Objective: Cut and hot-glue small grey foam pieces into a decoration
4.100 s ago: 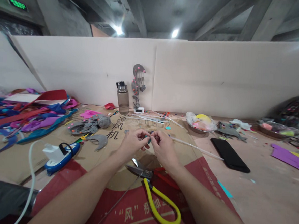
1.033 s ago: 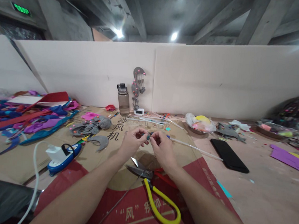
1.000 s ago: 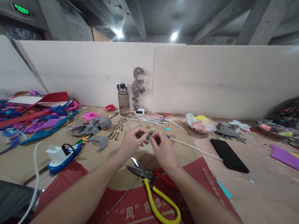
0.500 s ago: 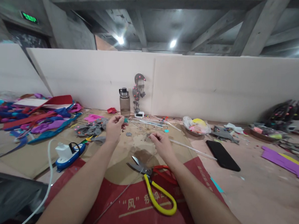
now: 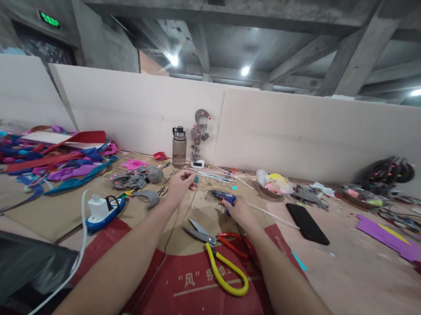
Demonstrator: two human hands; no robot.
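Observation:
My left hand [image 5: 180, 188] is closed in a pinch above the cardboard, the thumb against the fingers. From its fingertips a thin grey cord [image 5: 170, 236] trails down toward the near edge. A small teal piece [image 5: 196, 179] shows at those fingertips; what it is I cannot make out. To the right, my right hand [image 5: 238, 210] is wrapped round a blue glue gun [image 5: 225, 197], its nozzle end pointing left. Between my forearms lie scissors with yellow and red handles [image 5: 225, 272], blades spread apart. Grey felt pieces [image 5: 138, 177] are piled left of my left hand.
A water bottle [image 5: 179, 148] stands by the white partition [image 5: 135, 110], near a hanging grey ornament [image 5: 199, 133]. On the left are a blue power strip [image 5: 105, 217] and heaped coloured felt [image 5: 60, 160]. A black phone [image 5: 307, 223] and a bowl [image 5: 275, 184] lie right.
My right hand, pinching near the cardboard before, now has the glue gun in its grasp. My left hand remains pinched, slightly farther right in view, and the cord now hangs from it more steeply.

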